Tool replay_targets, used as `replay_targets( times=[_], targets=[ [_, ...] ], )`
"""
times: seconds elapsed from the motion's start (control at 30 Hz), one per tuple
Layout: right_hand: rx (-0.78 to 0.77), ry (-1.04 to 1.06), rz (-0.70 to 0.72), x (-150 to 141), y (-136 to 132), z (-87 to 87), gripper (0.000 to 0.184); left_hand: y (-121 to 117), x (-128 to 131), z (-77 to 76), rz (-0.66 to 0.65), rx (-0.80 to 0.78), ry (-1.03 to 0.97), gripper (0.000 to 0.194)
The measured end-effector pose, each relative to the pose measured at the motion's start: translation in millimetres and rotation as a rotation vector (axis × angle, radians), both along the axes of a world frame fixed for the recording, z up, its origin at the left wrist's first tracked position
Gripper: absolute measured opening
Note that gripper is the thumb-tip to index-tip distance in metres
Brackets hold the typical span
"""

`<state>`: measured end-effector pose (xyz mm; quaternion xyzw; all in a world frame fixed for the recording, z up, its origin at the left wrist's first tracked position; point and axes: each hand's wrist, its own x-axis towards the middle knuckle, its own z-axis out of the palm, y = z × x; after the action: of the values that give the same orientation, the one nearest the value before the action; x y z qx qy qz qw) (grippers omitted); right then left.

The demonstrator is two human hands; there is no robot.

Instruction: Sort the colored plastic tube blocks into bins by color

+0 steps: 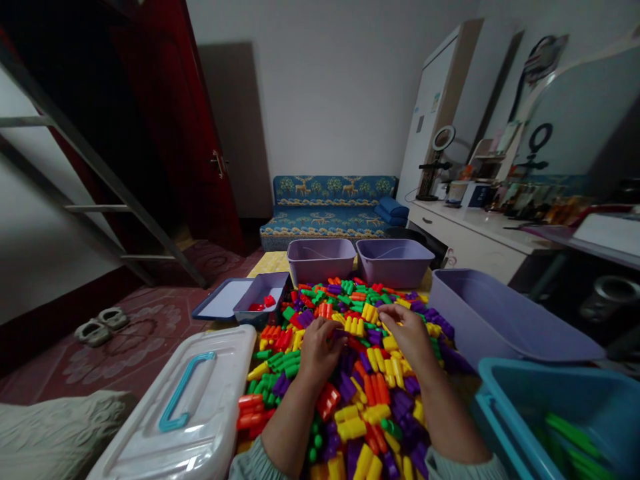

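A heap of plastic building blocks [375,387] in red, yellow, green, purple and orange covers the table between my arms. My left hand [321,347] is over the middle of the heap, its fingers curled inward; whatever they hold is hidden. My right hand [407,330] is a little to the right, thumb and forefinger apart beside a yellow ribbed block [370,313]. Whether the fingertips touch that block is unclear. Another yellow ribbed block [354,326] lies between the two hands.
Two purple bins [321,261] stand behind the heap, and a larger purple bin [500,320] to the right. A blue bin [530,373] at near right holds green pieces. A small box [263,303] with red pieces and a white lidded box [200,400] are left.
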<state>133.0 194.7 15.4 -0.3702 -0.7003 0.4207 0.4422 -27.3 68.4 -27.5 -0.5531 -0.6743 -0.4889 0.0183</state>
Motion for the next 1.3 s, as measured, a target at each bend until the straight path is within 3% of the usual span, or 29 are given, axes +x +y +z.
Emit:
replay_targets(
  times=[0.17, 0.37, 0.5, 0.73, 0.9, 1.03, 1.17, 1.3],
  targets=[
    [0.257, -0.284, 0.039, -2, 3, -10.9, 0.042, 1, 3, 2.6, -0.014, 0.167, -0.065, 0.01],
    [0.298, -0.467, 0.129, -12, -2, -26.7, 0.065, 1, -2, 2.4, 0.077, 0.288, -0.015, 0.014],
    [0.342, -0.532, 0.047, -13, -4, -21.5, 0.059, 1, -6, -0.5, 0.097, 0.258, 0.017, 0.016],
    [0.371, -0.606, 0.043, -8, -12, -13.9, 0.018, -1, -9, -4.2, 0.184, 0.19, 0.114, 0.021],
    [0.304, -0.613, 0.08, -10, -10, -18.3, 0.022, 0, -11, -5.3, 0.209, 0.18, 0.179, 0.033],
    [0.334, -0.588, 0.034, -1, -6, -5.0, 0.032, -1, -8, 1.5, 0.258, 0.251, 0.235, 0.029],
    [0.266, -0.7, 0.001, 18, -7, 19.8, 0.014, -4, -1, 7.5, 0.131, 0.341, 0.227, 0.012],
    [0.228, -0.8, -0.006, 33, -12, 35.5, 0.009, -7, 7, 7.4, -0.056, 0.215, 0.207, 0.012]
  ],
)
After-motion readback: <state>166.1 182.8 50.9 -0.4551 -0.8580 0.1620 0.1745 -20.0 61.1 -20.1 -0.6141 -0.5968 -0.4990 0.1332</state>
